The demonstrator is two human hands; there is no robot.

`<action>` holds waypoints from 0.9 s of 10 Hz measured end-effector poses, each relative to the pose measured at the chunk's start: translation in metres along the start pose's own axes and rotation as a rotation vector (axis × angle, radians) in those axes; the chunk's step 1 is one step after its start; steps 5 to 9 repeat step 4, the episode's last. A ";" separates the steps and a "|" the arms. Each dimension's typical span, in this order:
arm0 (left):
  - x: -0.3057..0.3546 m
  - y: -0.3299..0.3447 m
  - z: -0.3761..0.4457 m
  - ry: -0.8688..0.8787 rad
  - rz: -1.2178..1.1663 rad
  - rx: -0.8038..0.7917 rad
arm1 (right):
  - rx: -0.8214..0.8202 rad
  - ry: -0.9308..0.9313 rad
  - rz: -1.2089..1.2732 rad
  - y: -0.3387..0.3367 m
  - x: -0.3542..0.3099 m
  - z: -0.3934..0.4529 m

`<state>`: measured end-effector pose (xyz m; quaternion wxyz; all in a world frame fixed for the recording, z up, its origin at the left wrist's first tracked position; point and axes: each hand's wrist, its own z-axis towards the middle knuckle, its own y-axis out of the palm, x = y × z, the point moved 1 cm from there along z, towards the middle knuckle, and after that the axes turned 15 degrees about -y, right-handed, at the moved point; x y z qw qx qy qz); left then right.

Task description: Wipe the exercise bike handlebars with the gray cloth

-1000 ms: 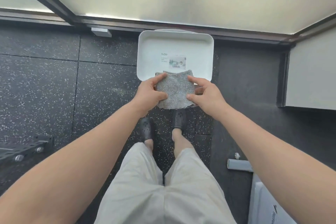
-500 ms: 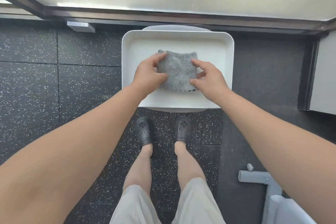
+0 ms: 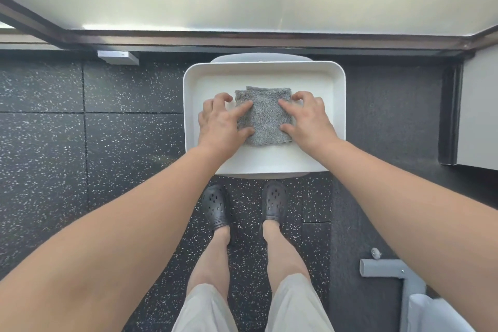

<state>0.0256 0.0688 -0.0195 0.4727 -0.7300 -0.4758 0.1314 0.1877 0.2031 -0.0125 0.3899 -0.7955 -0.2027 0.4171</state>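
The folded gray cloth (image 3: 265, 116) lies flat in the middle of a white tray (image 3: 318, 75) that rests on a low white stand. My left hand (image 3: 222, 121) presses on the cloth's left edge with index finger and thumb spread over it. My right hand (image 3: 308, 118) rests on its right edge the same way. Both hands have their fingers apart and lie on top of the cloth rather than around it. The exercise bike handlebars are not in view.
Speckled black rubber floor tiles (image 3: 107, 143) surround the stand. A frosted window with a dark frame (image 3: 242, 40) runs along the far side. A white cabinet (image 3: 479, 110) stands at the right. A grey metal foot (image 3: 388, 268) sits at the lower right. My feet in black clogs (image 3: 215, 207) stand before the tray.
The cloth, held in both hands over the tray's near edge, was carried forward and laid down flat in the tray. My fingers have spread on top of it.
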 end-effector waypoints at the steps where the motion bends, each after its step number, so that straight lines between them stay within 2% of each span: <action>1: 0.000 -0.001 0.003 -0.012 0.042 -0.017 | -0.025 0.014 -0.022 0.000 -0.003 -0.001; 2: 0.006 -0.011 -0.008 -0.001 -0.030 -0.061 | -0.020 0.046 0.013 -0.011 -0.017 -0.010; 3: 0.012 -0.043 -0.027 0.092 -0.091 -0.028 | 0.044 0.027 0.049 -0.039 -0.044 -0.024; 4: 0.012 -0.085 -0.057 0.153 -0.046 -0.041 | 0.017 0.000 0.064 -0.073 -0.082 -0.050; 9: 0.012 -0.085 -0.057 0.153 -0.046 -0.041 | 0.017 0.000 0.064 -0.073 -0.082 -0.050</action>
